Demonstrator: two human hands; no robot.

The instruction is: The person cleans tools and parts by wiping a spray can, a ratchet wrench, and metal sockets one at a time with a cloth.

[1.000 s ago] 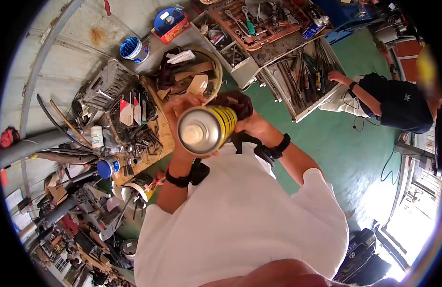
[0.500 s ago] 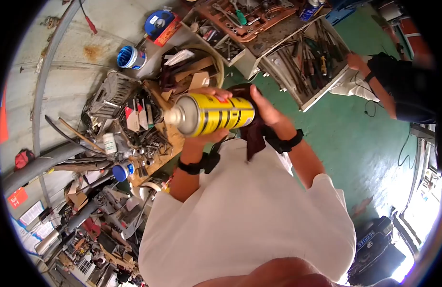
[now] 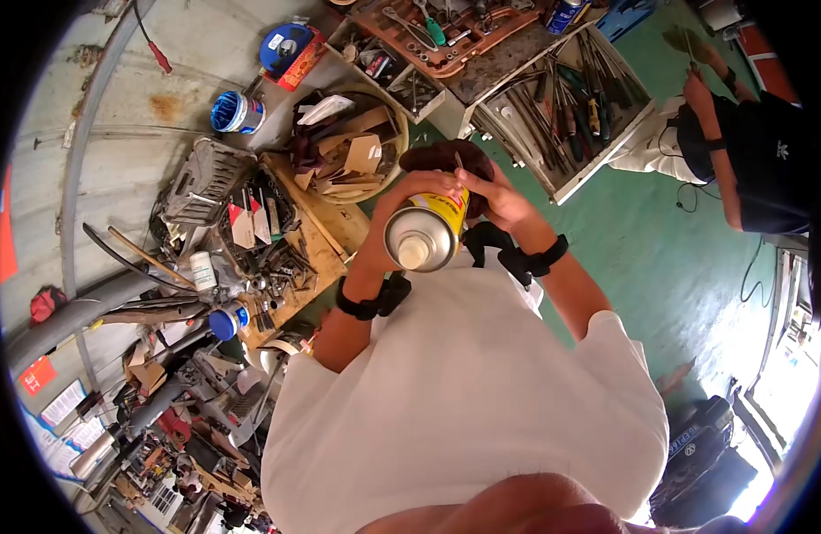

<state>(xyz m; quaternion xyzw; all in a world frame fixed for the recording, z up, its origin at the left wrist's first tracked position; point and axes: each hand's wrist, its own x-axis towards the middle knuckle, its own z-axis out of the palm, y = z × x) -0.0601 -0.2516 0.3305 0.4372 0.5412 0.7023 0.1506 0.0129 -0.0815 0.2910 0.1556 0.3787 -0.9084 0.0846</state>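
Observation:
In front of my chest, my left hand (image 3: 419,189) is wrapped round a yellow spray can (image 3: 443,206), its white-capped end turned toward me. A dark maroon cloth (image 3: 426,160) is bunched at the can's far end. My right hand (image 3: 507,203) holds that cloth against the can, thumb lying along the can's side. Part of the cloth is hidden behind the hands. Black straps circle both of my wrists.
An open drawer (image 3: 624,116) full of screwdrivers juts out ahead, below an orange socket tray (image 3: 464,67). A bin of cardboard scraps (image 3: 404,142) stands left of it, near a cluttered wooden bench (image 3: 317,283). Another person (image 3: 748,160) is at the right.
The spray can has turned from lying sideways to pointing its capped end at me. The cloth has moved up to the can's far end. The other person's hands have risen.

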